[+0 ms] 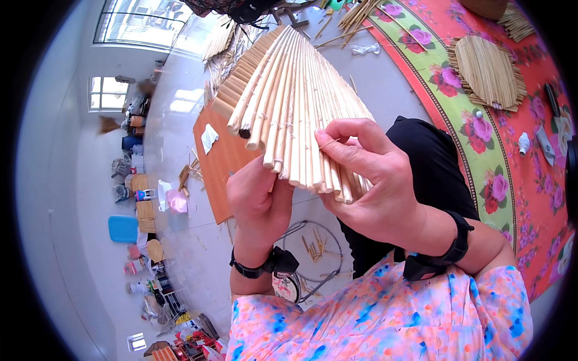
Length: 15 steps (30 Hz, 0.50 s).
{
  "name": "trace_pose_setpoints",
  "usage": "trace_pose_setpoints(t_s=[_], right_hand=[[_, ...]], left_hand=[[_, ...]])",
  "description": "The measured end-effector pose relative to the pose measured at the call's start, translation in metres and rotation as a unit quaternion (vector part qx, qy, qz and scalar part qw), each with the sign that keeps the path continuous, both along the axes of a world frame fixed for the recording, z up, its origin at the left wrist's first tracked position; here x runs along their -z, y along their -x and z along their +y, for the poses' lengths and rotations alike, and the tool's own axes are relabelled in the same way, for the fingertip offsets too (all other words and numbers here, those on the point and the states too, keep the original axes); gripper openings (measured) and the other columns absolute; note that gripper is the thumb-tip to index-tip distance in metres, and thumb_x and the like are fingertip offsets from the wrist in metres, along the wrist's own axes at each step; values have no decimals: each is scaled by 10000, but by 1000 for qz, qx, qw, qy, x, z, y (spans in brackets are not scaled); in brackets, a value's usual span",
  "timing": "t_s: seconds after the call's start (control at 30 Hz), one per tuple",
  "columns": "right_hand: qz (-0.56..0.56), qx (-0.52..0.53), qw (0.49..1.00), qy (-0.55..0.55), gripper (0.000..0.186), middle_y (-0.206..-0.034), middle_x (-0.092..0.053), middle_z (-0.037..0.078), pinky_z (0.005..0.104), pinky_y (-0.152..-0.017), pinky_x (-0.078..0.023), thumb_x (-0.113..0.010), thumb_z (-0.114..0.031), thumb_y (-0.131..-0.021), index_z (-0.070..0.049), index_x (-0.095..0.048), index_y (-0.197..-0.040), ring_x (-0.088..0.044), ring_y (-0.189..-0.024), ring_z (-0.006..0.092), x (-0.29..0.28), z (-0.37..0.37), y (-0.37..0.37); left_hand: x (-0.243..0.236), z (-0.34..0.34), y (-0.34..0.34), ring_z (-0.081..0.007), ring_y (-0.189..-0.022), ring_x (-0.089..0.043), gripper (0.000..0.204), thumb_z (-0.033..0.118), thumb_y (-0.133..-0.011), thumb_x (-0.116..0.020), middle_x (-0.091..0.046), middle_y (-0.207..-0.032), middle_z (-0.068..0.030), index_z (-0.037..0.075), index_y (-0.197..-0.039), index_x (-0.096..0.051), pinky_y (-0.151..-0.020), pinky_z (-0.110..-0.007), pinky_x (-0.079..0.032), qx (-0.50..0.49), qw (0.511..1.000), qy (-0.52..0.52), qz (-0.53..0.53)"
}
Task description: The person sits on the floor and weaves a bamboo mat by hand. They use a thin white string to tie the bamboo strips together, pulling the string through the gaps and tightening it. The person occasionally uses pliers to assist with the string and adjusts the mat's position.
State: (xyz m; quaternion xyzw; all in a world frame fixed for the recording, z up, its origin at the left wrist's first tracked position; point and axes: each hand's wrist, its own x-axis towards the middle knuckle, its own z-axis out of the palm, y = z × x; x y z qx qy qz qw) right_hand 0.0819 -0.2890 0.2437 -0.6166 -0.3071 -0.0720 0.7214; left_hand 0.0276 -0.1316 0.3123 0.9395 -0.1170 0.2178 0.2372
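Note:
A mat of pale reed sticks (301,108), tied side by side with thread, stretches away from me in a fan shape. My left hand (259,195) is closed under its near left edge, with the fingers mostly hidden behind the sticks. Over the near right part, my right hand (373,162) pinches a thin thread between thumb and forefinger, while its other fingers curl beneath the stick ends. One stick end at the left looks dark.
An orange-brown board (220,162) lies on the tiled floor at left, bearing a white scrap (209,138). On the red floral cloth (506,162) at right rest a round stick mat (487,72) and a knife-like tool (546,144). A metal ring frame (340,253) stands below my hands.

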Motion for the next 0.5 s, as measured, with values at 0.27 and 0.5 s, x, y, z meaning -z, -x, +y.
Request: trace_pose_setpoints(t_s=[0.27,0.5], right_hand=[[-14,33,999,36,548,-1080,-596,133,328,-843,-511,-744,31,-615,20,-648,-1155,-612,-993,259,-3,-6,-1],[-84,79,991,66,536,-1030,-615,141,347,-811,-509,-721,36,-594,31,-648,-1125,-604,-936,299,-4,-6,-2]], left_hand=[[-5,-28,5,-326,-663,-652,188,-40,-856,-558,-626,-758,-171,-22,-1044,-552,-549,-349,-477,-101,995,-20,3],[-1,-30,6,-314,-728,-688,205,-42,-845,-549,-662,-836,-171,-17,-1047,-523,-598,-331,-514,-127,992,8,22]])
